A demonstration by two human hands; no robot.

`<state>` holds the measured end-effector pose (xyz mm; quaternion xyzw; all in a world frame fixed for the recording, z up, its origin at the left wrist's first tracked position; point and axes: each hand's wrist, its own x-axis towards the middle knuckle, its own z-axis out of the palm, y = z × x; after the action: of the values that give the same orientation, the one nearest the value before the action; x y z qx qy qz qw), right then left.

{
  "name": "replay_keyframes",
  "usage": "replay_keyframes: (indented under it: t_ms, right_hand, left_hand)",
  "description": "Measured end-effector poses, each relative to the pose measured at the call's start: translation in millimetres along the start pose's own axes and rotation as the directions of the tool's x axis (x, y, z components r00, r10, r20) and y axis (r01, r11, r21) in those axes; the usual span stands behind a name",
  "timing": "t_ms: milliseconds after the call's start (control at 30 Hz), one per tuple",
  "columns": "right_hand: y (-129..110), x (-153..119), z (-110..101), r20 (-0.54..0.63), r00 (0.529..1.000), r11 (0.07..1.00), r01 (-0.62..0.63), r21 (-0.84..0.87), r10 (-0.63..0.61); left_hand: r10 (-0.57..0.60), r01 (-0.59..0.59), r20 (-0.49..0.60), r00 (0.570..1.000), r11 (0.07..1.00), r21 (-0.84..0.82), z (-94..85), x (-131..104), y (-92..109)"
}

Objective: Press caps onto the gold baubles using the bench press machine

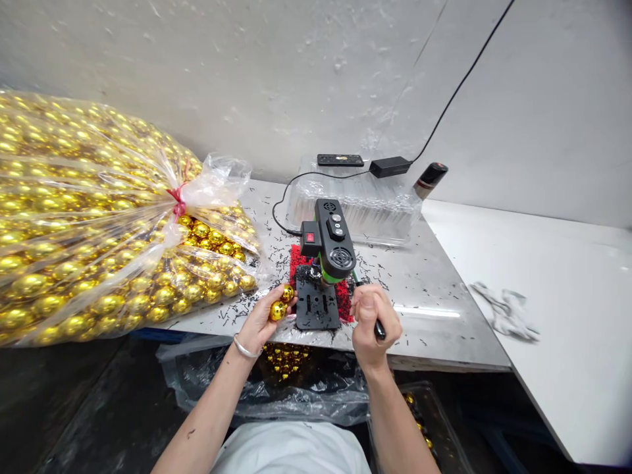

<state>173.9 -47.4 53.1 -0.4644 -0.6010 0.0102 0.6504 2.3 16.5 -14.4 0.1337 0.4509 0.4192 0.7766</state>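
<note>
Gold balls, two visible, sat left of the bench drill, gripped by your left hand's curled fingers. Your right hand, right of the drill, was closed around its lever handle. The balls appeared light, rigid and slippery, best held around their sides.

Left of the black-and-green machine with a rounded top, the left hand curls in a grip, a silver-coloured bangle around its wrist. The right hand, right of the machine, is clenched. Bare left forearm and right forearm slant toward the machine.
</note>
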Motion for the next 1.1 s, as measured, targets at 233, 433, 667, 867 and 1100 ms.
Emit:
replay_keyframes:
  t_ms: [233,433,667,867,1100]
  right_hand:
    - [0,3,0,0.007,1.0,1.0,0.01,-0.01,-0.009]
    - [-3,10,0,0.01,0.999,0.999,0.045,-0.012,-0.045]
    - [-9,21,0,0.009,0.999,0.999,0.037,-0.002,-0.037]
    - [-8,20,-3,0.04,0.997,0.998,0.061,0.002,-0.061]
    - [15,-17,-4,0.109,0.988,0.994,0.112,0.0,-0.111]
  left_hand:
    - [0.218,-0.213,0.005,0.976,0.946,0.243,12.9,7,-18]
    - [0.34,-0.373,0.155,0.928,0.828,0.418,24.1,17,-27]
    - [0.433,-0.417,0.191,0.881,0.519,0.746,26.3,20,-36]
    - [0.461,-0.433,0.321,0.827,0.159,0.887,40.1,10,-32]
    - [0.425,-0.396,0.323,0.846,0.095,0.913,44.0,12,-27]
